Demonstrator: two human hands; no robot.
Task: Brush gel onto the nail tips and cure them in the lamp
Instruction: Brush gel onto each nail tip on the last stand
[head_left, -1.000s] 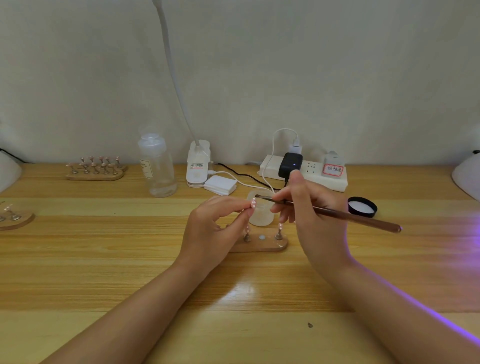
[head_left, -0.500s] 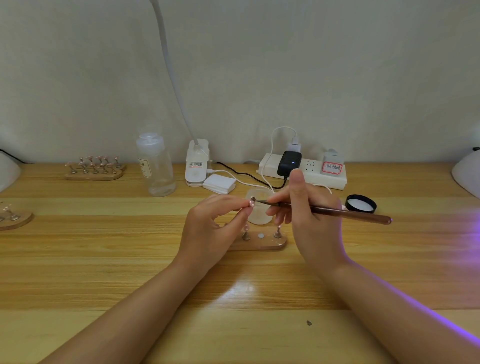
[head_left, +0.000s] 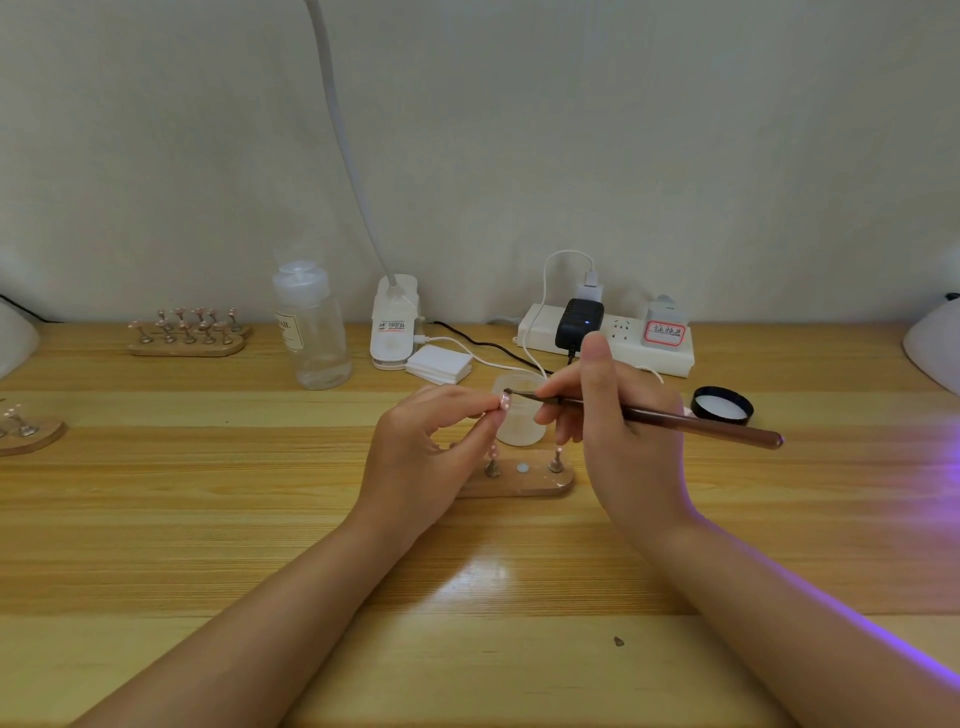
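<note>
My left hand (head_left: 423, 457) pinches a small pink nail tip (head_left: 504, 401) between thumb and forefinger, held above the wooden stand (head_left: 519, 480). My right hand (head_left: 618, 431) grips a brown brush (head_left: 675, 420) like a pen, its bristle end touching the nail tip. Two metal pegs (head_left: 557, 460) stand on the wooden stand. A frosted gel jar (head_left: 519, 428) sits just behind the stand, partly hidden by my fingers. The curing lamp's white shell (head_left: 935, 343) shows at the right edge, with purple light falling on the table and my right forearm.
A black jar lid (head_left: 723, 404) lies right of my right hand. At the back stand a clear bottle (head_left: 310, 325), a desk lamp base (head_left: 395, 325), white pads (head_left: 439, 364) and a power strip (head_left: 613, 338). Stands with nail tips (head_left: 187, 332) sit at the left.
Both hands have shifted slightly; the brush tip has moved along the nail tip held in my left hand, and the brush handle sits a little lower on the right.
</note>
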